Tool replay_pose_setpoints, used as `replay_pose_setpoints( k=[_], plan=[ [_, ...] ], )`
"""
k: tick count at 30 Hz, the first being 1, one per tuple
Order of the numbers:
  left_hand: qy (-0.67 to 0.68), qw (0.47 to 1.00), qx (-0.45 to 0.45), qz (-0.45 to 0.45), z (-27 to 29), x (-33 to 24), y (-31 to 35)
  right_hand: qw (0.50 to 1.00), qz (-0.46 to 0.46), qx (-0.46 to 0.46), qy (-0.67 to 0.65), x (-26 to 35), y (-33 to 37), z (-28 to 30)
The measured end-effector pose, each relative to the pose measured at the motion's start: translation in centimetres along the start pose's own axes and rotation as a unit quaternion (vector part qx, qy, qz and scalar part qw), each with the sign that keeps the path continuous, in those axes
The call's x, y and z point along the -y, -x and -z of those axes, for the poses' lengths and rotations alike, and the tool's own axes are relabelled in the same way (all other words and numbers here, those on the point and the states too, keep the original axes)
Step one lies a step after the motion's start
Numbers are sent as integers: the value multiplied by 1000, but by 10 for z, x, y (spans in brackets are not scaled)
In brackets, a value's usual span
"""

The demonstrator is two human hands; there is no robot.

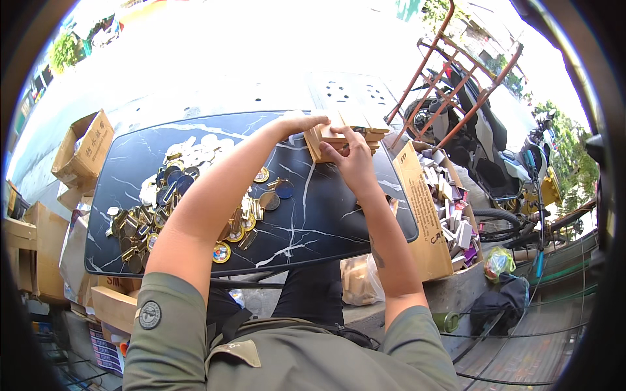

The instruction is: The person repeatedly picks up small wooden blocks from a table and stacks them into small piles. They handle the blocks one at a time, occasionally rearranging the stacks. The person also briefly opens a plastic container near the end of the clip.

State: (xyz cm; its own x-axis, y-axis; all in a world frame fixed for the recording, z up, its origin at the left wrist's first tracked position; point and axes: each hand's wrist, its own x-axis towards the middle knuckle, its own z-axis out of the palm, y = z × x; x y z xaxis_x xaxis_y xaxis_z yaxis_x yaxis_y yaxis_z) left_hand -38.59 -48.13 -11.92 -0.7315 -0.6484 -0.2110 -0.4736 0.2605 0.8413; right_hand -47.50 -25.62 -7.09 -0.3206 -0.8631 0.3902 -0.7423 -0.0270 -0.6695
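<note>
Left hand: the left hand (pixel 297 122) reached to the far edge of the table and curled over the left end of the stack of wooden blocks (pixel 342 138), fingers closed on it.
Right hand: the right hand (pixel 354 159) gripped the same stack from its near side, fingers pressed against the wood.
Stack of wooden blocks: it sat at the far right of the black marble-patterned table (pixel 313 215), several pale flat pieces layered together, between both hands.
Medals: a heap of round gold-rimmed medals (pixel 169 208) was spread over the left half of the table, a few loose ones near the middle under the left forearm.
Right of table: an open cardboard box (pixel 417 208) stood against the table's right edge, filled with small boxes (pixel 450 202).
Far left: another cardboard box (pixel 81 150) lay on the ground.
Far right: a rusty metal trolley frame (pixel 456 78) leaned beside a parked scooter (pixel 486 130).
</note>
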Motion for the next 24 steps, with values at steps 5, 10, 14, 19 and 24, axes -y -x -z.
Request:
replay_pose_setpoints(
  k=[5, 10, 14, 19, 24],
  plan=[
    [-10, 998, -3, 54, 4, -1, 54, 996, 4, 57, 67, 23, 14, -1],
    [-15, 995, 46, 82, 1, -10, 88, 980, -15, 143, 136, 37, 23, 17],
    [5, 997, 18, 75, -5, -13, 98, 948, -39, 238, 206, 38, 2, 42],
    [18, 997, 18, 68, -9, -8, 101, 929, -16, 314, 195, 45, -39, 19],
    [128, 989, 67, 38, -6, -2, 124, 914, -47, 335, 223, 40, -36, 4]
  ],
)
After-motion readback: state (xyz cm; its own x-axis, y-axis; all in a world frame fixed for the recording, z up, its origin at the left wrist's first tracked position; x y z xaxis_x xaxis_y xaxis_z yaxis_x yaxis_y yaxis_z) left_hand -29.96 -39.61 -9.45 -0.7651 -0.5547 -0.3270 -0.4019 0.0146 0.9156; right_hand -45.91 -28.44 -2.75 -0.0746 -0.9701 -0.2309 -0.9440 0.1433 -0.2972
